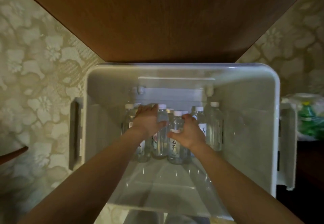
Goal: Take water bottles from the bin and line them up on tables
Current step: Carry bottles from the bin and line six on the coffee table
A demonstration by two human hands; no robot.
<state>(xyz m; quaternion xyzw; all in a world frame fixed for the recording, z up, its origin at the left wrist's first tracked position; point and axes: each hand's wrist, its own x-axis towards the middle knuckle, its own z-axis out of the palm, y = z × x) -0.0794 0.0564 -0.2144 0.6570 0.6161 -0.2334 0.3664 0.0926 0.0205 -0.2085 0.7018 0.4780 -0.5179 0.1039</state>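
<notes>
A white translucent plastic bin (273, 136) stands on the floor below me. Several clear water bottles (214, 127) with white caps and paper labels stand upright in a cluster at its far end. My left hand (148, 121) reaches down over the left bottles, fingers stretched toward the caps and thumb beside one bottle (162, 136). My right hand (190, 132) hovers over the middle bottles with fingers bent downward and thumb spread wide across a labelled bottle (175, 146). Neither hand is closed round a bottle. A brown wooden table (166, 22) lies just beyond the bin.
Floral patterned carpet (43, 66) surrounds the bin. At the right sit a clear bag with green contents (310, 120) and dark furniture (312, 171). A brown rounded edge (14, 153) pokes in at the left. The near half of the bin's floor holds no bottles.
</notes>
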